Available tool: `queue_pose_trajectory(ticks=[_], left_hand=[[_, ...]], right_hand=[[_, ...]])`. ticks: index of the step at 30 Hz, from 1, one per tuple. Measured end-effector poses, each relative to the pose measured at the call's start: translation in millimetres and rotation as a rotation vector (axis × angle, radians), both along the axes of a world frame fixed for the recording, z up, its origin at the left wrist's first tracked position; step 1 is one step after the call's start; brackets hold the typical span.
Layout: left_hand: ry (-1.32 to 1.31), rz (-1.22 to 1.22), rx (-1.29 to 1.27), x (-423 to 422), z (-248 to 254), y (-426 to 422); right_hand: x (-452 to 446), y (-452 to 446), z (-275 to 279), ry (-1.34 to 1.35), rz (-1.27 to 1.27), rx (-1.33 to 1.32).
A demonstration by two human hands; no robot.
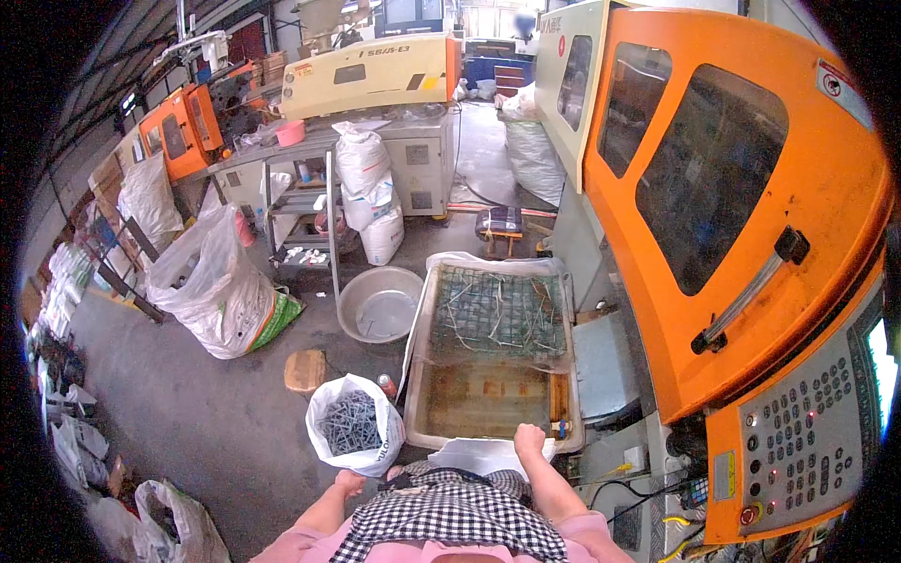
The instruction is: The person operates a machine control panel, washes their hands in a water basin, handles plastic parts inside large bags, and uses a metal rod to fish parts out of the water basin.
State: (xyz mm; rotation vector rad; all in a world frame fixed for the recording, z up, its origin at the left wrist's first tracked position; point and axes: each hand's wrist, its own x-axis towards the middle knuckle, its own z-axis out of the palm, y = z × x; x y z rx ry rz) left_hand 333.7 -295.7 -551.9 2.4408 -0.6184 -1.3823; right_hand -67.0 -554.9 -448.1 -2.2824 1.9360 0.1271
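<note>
My left hand [349, 482] hangs low beside a white bag [389, 433] filled with thin grey plastic pieces [349, 422]. Its fingers look curled, and whether anything is in them cannot be seen. My right hand [530, 441] is a fist over the near edge of a large pale tub [409, 413]; its palm side is hidden, so I cannot tell if it grips anything. Brownish water [479, 399] shows in the tub's near half. Green netting [497, 314] with thin pale strips on it covers the far half. White sheeting [479, 454] lies along the near rim.
An orange machine door [751, 310] and control panel [798, 441] stand close on my right. Left of the tub are a metal basin [353, 317], a wooden stool [306, 372] and a big plastic sack [225, 291]. Behind them stands a step ladder [305, 225]; cables [638, 488] hang at lower right.
</note>
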Motion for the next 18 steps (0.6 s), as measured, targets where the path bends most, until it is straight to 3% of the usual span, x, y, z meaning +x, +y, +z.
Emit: queue_pose_trajectory(ticks=[4,7,10,13,15,18], left_hand=[[0.033,0.050,0.029,2,0,-1],[0.051,-0.074,0.055,9,-15,1],[0.159,0.026,-0.139,19,-50,9],[0.150,-0.057,-0.081,16,-42,7],[0.138,0.089,-0.071,15,-44,9],[0.174,0.114,-0.085,16,-38,11]], right_hand=[[0,-1,-1,-0.020,-0.002,-0.006],[0,-2,-2,-0.027,0.009,-0.008],[0,-2,-2,-0.021,0.012,-0.013],[1,-1,0,-0.018,0.005,-0.014],[1,-1,0,-0.018,0.002,-0.015],[1,-1,1,-0.014,0.003,-0.006]])
